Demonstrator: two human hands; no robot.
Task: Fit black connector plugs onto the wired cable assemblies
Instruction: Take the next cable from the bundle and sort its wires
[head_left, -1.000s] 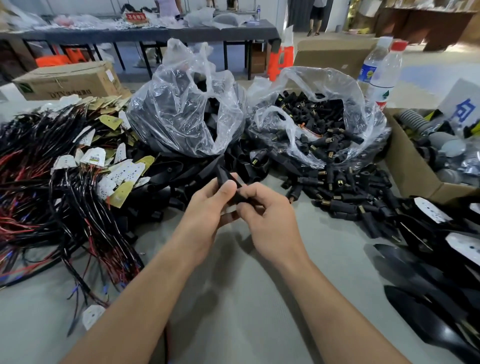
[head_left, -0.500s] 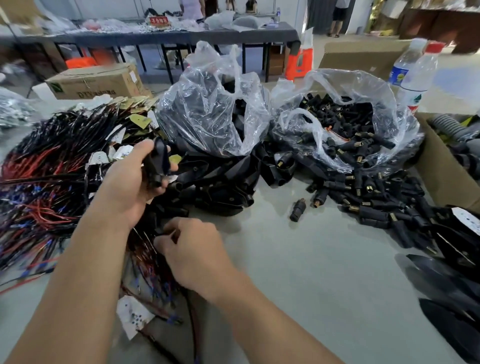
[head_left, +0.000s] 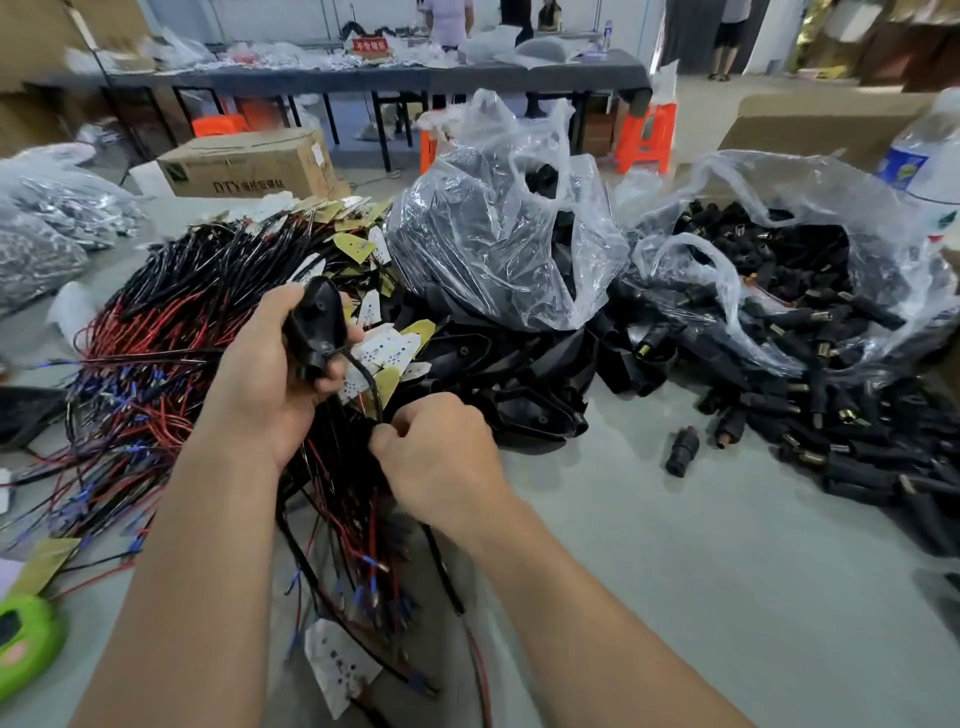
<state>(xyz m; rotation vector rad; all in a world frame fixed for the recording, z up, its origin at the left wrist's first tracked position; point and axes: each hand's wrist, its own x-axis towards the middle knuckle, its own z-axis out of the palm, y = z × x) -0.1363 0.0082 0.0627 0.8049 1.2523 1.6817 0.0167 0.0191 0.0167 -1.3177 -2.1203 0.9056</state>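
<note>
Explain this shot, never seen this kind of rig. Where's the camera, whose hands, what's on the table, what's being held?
No machine here: a person works with bare hands, and the single camera sits on their head, looking forward and down. So the arms entering from the bottom are the wearer's own. The left hand grips a black plastic shell. A thin black cable runs from the shell down to the right hand, which pinches it. On the grey table lie a big pile of red and black wires with small white boards, a clear bag of black shells, and a second clear bag of black connector plugs, with loose plugs spilled beside it. A water bottle stands at the far right and a cardboard box sits behind.
</note>
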